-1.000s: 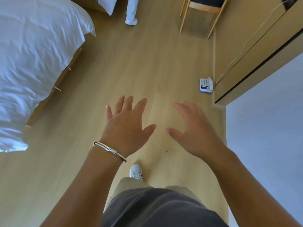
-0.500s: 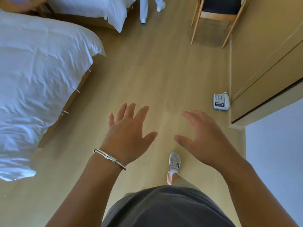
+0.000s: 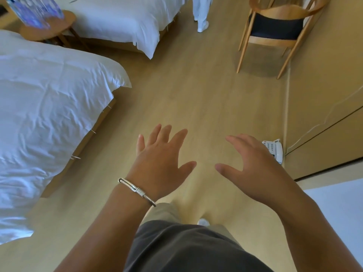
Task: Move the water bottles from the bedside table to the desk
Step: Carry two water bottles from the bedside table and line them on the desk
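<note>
1. Head view: left hand (image 3: pixel 160 163) and right hand (image 3: pixel 249 169) are spread wide, each grip empty.
2. Bottles (image 3: pixel 34 11) sit on the bench (image 3: pixel 59 26), far beyond the near bed (image 3: pixel 49 107).
3. Risk: tripping on the phone (image 3: pixel 274 151) right of that bed.

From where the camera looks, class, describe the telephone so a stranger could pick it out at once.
Start at the wooden chair with the dark seat by the right-hand wall and follow the wall toward the camera. On the floor at its foot, just beyond the right hand, lies the white telephone. It alone has a keypad and a cord.
</note>
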